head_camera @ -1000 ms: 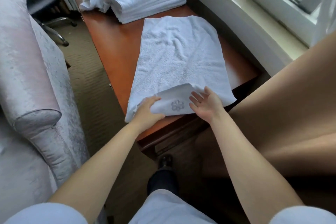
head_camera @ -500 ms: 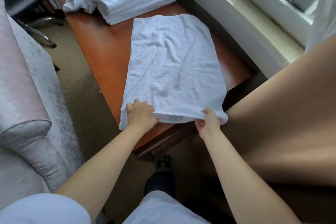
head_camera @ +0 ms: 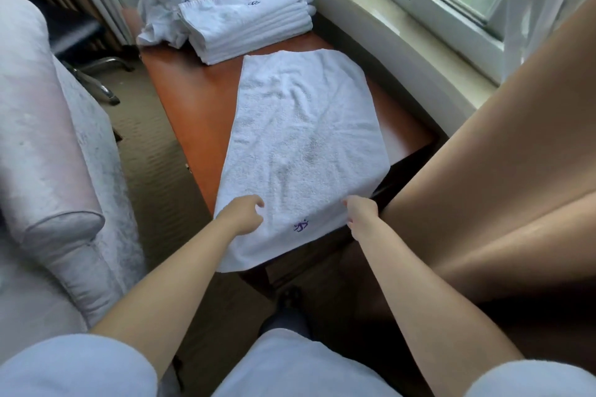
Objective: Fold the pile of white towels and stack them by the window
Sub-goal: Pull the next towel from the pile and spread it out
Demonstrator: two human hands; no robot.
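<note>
Head view: both hands' grips pinch the towel (head_camera: 303, 145) overhanging the table (head_camera: 190, 97) edge

Short pale blue sleeves (head_camera: 74, 367) ending above the elbow, one on each arm, of soft matte fabric without visible print or trim. Forearms bare, left hand (head_camera: 241, 215) and right hand (head_camera: 362, 213) bare, with no watch, ring or glove to be seen. Pale blue garment front (head_camera: 296, 364) at bottom centre; dark trouser leg (head_camera: 283, 321) and dark shoe (head_camera: 292, 296) below.
</note>
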